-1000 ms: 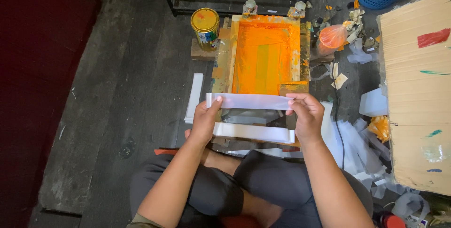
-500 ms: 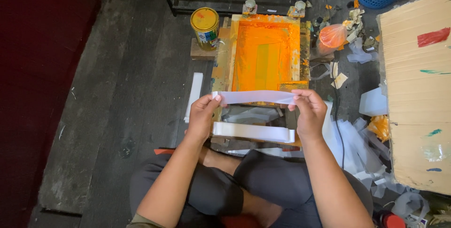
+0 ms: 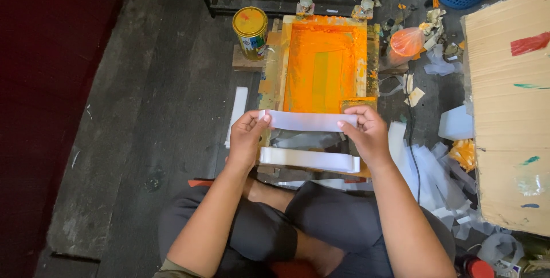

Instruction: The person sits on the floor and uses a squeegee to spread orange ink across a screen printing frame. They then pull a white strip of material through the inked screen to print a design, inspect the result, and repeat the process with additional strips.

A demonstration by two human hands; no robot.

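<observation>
Stretching away on the left, the dark plank floor (image 3: 143, 112) gives the widest free room, with only a narrow white strip (image 3: 238, 112) lying on it just beside the left hand. That left hand (image 3: 247, 139) pinches the left end of a white rectangular strip (image 3: 306, 121), held level and taut over the near edge of the orange-coated printing frame (image 3: 323, 69). A yellow-lidded tin (image 3: 250, 30) stands just off the frame's far left corner. Below the held strip, apart from it, a stack of similar white strips (image 3: 309, 159) lies across the frame's front. The right hand (image 3: 366, 134) grips the strip's right end, thumb on top. Further right, paper scraps (image 3: 427, 166) and a cardboard sheet (image 3: 510, 112) crowd the floor, leaving little room.
</observation>
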